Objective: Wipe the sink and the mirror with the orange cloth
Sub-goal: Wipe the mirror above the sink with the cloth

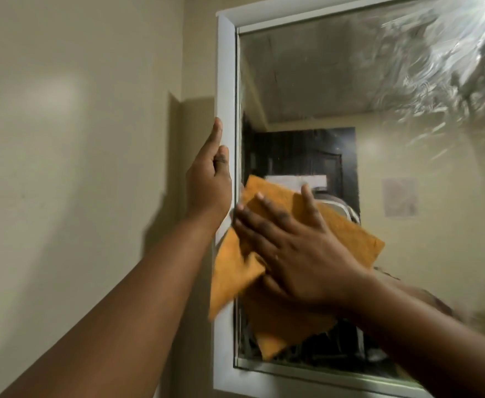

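Right hand (pixel 301 248) presses orange cloth (pixel 350 234) on mirror (pixel 379 110).

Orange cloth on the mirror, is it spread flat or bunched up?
Spread flat: the orange cloth lies open under the right hand's straight fingers.

no words, labels, brands or numbers can be read anywhere. the only thing that looks like a notice is a pale sheet of paper (pixel 400 197) seen in the mirror (pixel 407 124), on the right, on the reflected wall; it is too faint and blurred to make out any writing on it.
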Action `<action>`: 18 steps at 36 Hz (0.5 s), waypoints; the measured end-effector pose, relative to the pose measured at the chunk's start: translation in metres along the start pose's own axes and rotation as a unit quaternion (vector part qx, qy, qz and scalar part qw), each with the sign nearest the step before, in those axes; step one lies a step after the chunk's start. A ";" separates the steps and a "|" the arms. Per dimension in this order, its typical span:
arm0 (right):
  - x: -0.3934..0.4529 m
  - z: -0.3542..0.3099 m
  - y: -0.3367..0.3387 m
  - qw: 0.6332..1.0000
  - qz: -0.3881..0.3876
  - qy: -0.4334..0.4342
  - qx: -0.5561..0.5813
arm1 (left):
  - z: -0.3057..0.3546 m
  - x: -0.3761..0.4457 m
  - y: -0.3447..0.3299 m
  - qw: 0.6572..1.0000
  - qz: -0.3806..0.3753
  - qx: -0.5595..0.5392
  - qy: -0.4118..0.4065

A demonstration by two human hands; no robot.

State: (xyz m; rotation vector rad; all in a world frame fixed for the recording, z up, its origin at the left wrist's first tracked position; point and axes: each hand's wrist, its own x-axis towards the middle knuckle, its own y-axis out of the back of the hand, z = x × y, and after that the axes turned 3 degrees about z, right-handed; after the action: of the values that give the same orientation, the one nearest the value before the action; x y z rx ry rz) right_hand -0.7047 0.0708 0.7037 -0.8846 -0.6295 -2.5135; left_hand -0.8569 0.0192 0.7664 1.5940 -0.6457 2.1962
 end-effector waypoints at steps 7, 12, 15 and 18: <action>-0.061 -0.033 -0.014 0.996 -0.057 0.072 0.009 | 0.006 -0.006 -0.002 1.000 0.006 0.019 0.011; -0.060 -0.023 -0.014 0.996 -0.040 0.074 0.007 | 0.006 -0.009 -0.001 0.999 0.010 0.041 0.015; -0.048 -0.011 -0.011 0.999 0.012 0.046 -0.001 | 0.007 -0.011 0.001 0.999 0.006 0.045 0.012; -0.024 0.010 -0.003 0.998 0.051 -0.031 -0.006 | 0.007 -0.012 0.002 0.998 -0.005 0.055 0.007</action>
State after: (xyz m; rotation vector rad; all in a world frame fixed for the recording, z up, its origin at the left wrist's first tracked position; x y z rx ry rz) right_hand -0.6837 0.0838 0.6939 -0.9773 -0.5748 -2.4103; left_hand -0.8492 0.0134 0.7566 1.6289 -0.5211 2.2689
